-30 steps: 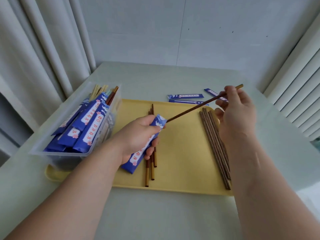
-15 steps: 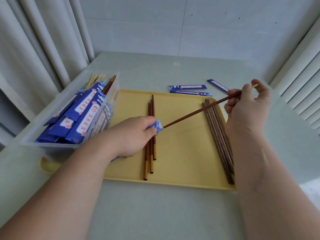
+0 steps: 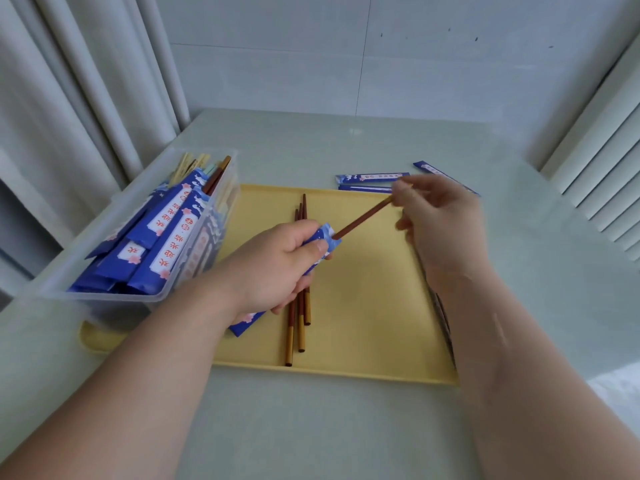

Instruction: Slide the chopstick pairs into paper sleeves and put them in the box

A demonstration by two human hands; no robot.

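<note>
While gripping sleeve [image 3: 323, 239] in left hand [image 3: 277, 268], pinching far end of chopstick [image 3: 363, 216] with blurred right hand [image 3: 440, 223]. Mid-insertion, seemingly. Next: push straight in, then into box [image 3: 110, 299] beside left hand.

Right hand [image 3: 446, 233] moved toward 8 o'clock, pushed chopsticks [image 3: 363, 216] deeper into sleeve [image 3: 327, 234]; exposed length shortened.

Two bare hands and forearms in view. Left hand [image 3: 277, 268] and left forearm [image 3: 138, 375]: uncovered skin from fingertips to the lower frame edge. Thumbnail [image 3: 320, 245] short and plain. Right hand [image 3: 443, 230]: uncovered, outline blurred. Right forearm [image 3: 519, 368]: uncovered to the frame edge, one thin slanting streak on the skin, nature undetermined.
</note>
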